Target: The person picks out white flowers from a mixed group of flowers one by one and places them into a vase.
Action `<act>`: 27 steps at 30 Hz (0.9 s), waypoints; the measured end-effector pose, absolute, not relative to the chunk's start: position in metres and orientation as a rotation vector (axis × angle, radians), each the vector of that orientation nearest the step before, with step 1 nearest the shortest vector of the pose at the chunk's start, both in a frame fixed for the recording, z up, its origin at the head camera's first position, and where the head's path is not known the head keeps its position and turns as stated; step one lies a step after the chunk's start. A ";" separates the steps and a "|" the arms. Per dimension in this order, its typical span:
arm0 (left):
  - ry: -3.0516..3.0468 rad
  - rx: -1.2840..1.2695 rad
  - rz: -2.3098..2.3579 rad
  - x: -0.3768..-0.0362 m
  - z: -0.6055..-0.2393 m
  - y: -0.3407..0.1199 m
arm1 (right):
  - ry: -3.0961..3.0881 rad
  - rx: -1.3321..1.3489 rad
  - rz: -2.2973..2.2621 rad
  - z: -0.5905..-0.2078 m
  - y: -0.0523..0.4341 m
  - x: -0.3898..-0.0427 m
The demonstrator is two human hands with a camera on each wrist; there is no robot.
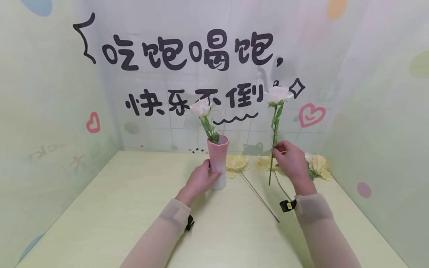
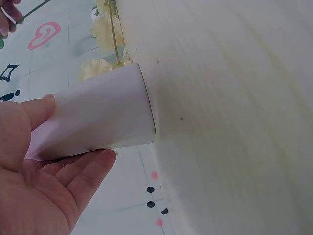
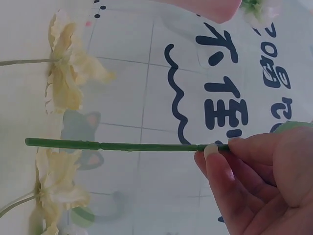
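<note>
the right hand (image 1: pixel 291 159) pinches the stem of a pale pink flower (image 1: pixel 278 95) between thumb and fingertips (image 3: pixel 213 150), about midway down the stem, and holds it upright above the tabletop (image 1: pixel 117 208); its long axis runs near vertical, bloom up, cut end pointing down and hanging just clear of the surface. the stem is thin, green and jointed, with a few small leaves below the soft, ruffled head

left of it stands a pink vase (image 1: pixel 218 163), narrow, flared at the lip and fading to white at its foot, upright on the tabletop. the left hand (image 1: pixel 200 179) grips its lower half, thumb on one side and fingers (image 2: pixel 93 169) curled round the other. a second pale flower (image 1: pixel 201 108) already stands in the vase, leaning slightly left

between vase and held flower, yellow flowers (image 1: pixel 237 163) lie flat near the back wall, their thin stems running toward the person; another yellow bloom (image 1: pixel 319 165) lies just behind the right hand. the gap between the held stem and the vase mouth is free of other things. the wall behind carries large dark lettering (image 1: pixel 187 50) and a pink heart (image 1: pixel 311 114)
</note>
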State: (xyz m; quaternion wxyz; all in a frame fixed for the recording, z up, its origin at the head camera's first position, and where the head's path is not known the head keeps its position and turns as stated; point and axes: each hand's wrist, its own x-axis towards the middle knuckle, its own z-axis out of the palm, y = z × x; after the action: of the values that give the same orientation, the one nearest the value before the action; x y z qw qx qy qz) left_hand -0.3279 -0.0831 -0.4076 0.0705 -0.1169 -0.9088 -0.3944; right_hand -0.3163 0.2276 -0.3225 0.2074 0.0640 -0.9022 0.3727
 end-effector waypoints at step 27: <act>-2.732 -0.340 -1.198 -0.330 -0.410 -0.084 | -2.033 0.363 1.217 -0.260 0.168 -0.326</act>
State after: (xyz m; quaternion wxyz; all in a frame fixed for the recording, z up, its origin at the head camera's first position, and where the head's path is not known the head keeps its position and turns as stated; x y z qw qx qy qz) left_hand -0.3302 -0.0841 -0.4102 0.0694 -0.1128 -0.9077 -0.3981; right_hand -0.3258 0.1678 -0.2599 0.3637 0.1410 -0.7900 0.4730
